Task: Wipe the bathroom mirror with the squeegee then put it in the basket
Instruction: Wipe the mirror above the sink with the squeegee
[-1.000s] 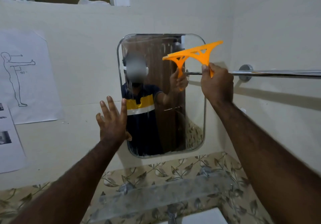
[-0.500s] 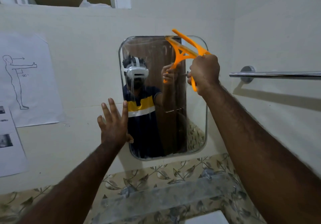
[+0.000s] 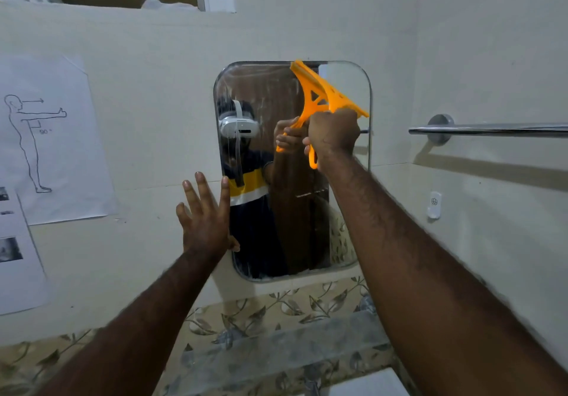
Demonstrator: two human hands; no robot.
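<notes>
A rounded rectangular mirror (image 3: pixel 267 94) hangs on the pale wall ahead. My right hand (image 3: pixel 333 133) is shut on the handle of an orange squeegee (image 3: pixel 322 93), whose blade lies tilted against the mirror's upper right part. My left hand (image 3: pixel 206 220) is flat and spread against the wall at the mirror's lower left edge, holding nothing. The glass shows streaks and my reflection. No basket is in view.
A chrome towel bar (image 3: pixel 491 129) runs along the right wall. Paper sheets with a figure drawing (image 3: pixel 46 137) are stuck to the wall at left. A glass shelf (image 3: pixel 276 355) sits below the mirror over leaf-patterned tiles. A small white hook (image 3: pixel 434 204) is on the right wall.
My right hand brought the squeegee from beside the mirror's right edge onto the glass and turned its blade steeper. The left hand stayed pressed near the lower left corner.
</notes>
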